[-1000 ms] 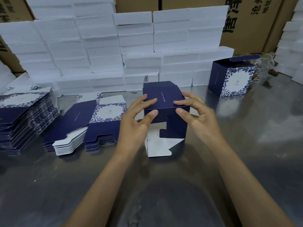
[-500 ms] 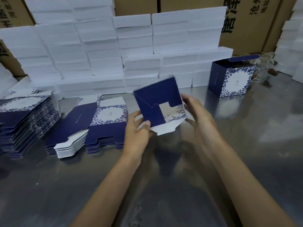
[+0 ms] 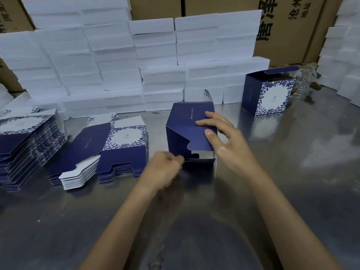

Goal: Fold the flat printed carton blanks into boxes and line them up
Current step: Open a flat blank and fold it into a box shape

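A half-folded navy box (image 3: 187, 131) lies on its side at the middle of the steel table (image 3: 292, 182), its bottom flaps turned toward me. My right hand (image 3: 228, 141) presses a large flap flat with straight fingers and thumb. My left hand (image 3: 163, 170), blurred, has curled fingers at the box's near left corner, where they pinch the lower flap. Flat printed blanks sit in a stack (image 3: 120, 151) left of the box, with a taller stack (image 3: 25, 141) at the far left. One finished box (image 3: 270, 94) stands open-topped at the back right.
A wall of white foam boxes (image 3: 116, 65) runs along the back of the table. Brown shipping cartons (image 3: 282, 26) stand behind it. Crumpled clear plastic (image 3: 303, 78) lies beside the finished box. More white boxes (image 3: 342, 61) rise at the right edge.
The box was turned over in the air and now lies on its side on the table. My right hand moved onto its bottom flap, and my left hand dropped to the near corner.
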Action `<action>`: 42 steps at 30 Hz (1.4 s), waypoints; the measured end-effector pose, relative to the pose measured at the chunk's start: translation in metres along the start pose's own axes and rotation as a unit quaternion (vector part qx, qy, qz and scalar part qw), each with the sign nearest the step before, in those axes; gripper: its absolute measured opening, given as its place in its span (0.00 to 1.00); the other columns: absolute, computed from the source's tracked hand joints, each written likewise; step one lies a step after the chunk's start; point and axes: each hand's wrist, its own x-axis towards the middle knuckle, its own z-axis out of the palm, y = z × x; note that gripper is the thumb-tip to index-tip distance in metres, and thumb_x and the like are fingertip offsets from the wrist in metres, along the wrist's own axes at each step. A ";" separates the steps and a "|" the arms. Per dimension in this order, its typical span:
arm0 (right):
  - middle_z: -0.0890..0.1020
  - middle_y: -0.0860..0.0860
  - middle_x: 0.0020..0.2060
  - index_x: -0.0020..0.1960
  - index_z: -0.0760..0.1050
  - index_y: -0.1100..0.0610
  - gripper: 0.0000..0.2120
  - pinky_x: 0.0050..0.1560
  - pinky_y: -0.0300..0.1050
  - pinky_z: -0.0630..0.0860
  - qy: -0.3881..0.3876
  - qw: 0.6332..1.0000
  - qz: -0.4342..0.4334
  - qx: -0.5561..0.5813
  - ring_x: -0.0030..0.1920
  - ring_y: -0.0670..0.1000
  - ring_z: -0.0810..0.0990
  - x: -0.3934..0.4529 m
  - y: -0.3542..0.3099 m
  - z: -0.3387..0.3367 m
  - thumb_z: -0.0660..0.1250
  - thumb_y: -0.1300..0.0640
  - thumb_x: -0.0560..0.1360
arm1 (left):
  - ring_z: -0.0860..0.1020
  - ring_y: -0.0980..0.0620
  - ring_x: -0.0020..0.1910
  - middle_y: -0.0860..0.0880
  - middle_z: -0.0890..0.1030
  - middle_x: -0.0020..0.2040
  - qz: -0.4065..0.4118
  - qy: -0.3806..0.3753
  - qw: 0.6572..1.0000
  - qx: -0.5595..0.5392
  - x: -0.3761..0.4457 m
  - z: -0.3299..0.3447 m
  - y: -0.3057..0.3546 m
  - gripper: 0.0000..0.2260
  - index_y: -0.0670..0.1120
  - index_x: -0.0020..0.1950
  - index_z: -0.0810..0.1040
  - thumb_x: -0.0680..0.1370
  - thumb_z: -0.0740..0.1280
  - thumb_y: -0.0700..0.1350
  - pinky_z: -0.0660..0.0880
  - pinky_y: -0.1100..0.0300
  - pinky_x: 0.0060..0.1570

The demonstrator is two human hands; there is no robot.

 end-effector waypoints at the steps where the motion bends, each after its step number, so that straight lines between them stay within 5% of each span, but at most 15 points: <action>1: 0.73 0.44 0.71 0.61 0.81 0.51 0.13 0.77 0.45 0.60 0.000 1.000 0.001 0.002 0.75 0.40 0.64 0.000 0.000 -0.001 0.64 0.64 0.82 | 0.76 0.47 0.32 0.49 0.77 0.31 0.023 0.101 0.994 0.035 0.000 -0.005 0.000 0.12 0.45 0.39 0.75 0.79 0.61 0.48 0.67 0.60 0.31; 3: 0.73 0.45 0.71 0.61 0.81 0.53 0.13 0.77 0.44 0.61 -0.011 1.000 0.005 0.017 0.74 0.40 0.66 0.001 0.000 -0.003 0.66 0.64 0.81 | 0.75 0.47 0.39 0.49 0.77 0.37 0.095 0.271 0.957 0.035 -0.002 -0.011 -0.001 0.11 0.47 0.39 0.72 0.79 0.59 0.48 0.67 0.55 0.36; 5: 0.72 0.46 0.72 0.62 0.81 0.54 0.13 0.75 0.41 0.63 -0.026 0.999 0.005 0.033 0.73 0.40 0.68 0.001 0.000 -0.004 0.67 0.65 0.80 | 0.74 0.53 0.45 0.53 0.77 0.45 0.215 0.327 0.919 -0.035 -0.003 -0.011 0.000 0.05 0.49 0.46 0.73 0.80 0.59 0.45 0.70 0.57 0.42; 8: 0.72 0.46 0.72 0.62 0.81 0.54 0.13 0.72 0.37 0.66 -0.051 0.998 0.003 0.046 0.71 0.38 0.69 0.002 0.000 -0.005 0.69 0.65 0.79 | 0.70 0.59 0.67 0.57 0.73 0.64 0.333 0.244 0.910 -0.046 -0.001 -0.005 0.000 0.12 0.51 0.64 0.74 0.81 0.63 0.45 0.68 0.59 0.65; 11: 0.73 0.46 0.71 0.62 0.81 0.54 0.14 0.73 0.45 0.68 -0.064 0.997 0.003 0.050 0.71 0.41 0.70 0.003 0.000 -0.007 0.70 0.65 0.78 | 0.59 0.61 0.77 0.58 0.69 0.74 0.375 0.176 0.910 -0.012 0.002 0.002 -0.002 0.16 0.51 0.71 0.73 0.82 0.65 0.45 0.56 0.66 0.74; 17: 0.74 0.44 0.68 0.64 0.80 0.51 0.18 0.69 0.40 0.70 -0.045 0.997 0.012 0.057 0.68 0.38 0.72 0.003 -0.001 -0.006 0.73 0.63 0.76 | 0.68 0.54 0.72 0.53 0.77 0.67 0.401 0.213 0.891 0.006 0.005 0.005 -0.003 0.14 0.46 0.65 0.80 0.80 0.69 0.46 0.62 0.61 0.72; 27: 0.77 0.47 0.62 0.50 0.83 0.48 0.13 0.57 0.23 0.64 0.039 0.997 0.013 0.058 0.65 0.41 0.74 0.006 -0.003 0.009 0.76 0.65 0.73 | 0.73 0.55 0.63 0.55 0.82 0.57 0.394 0.266 0.880 -0.026 0.007 0.007 0.003 0.09 0.48 0.55 0.84 0.75 0.74 0.42 0.65 0.67 0.64; 42: 0.79 0.43 0.65 0.56 0.84 0.50 0.12 0.56 0.34 0.72 0.021 0.997 0.015 0.075 0.66 0.39 0.75 0.008 0.007 -0.002 0.74 0.62 0.75 | 0.72 0.60 0.66 0.57 0.83 0.58 0.349 0.191 0.914 -0.085 -0.004 -0.005 0.009 0.09 0.48 0.56 0.85 0.78 0.70 0.38 0.65 0.70 0.66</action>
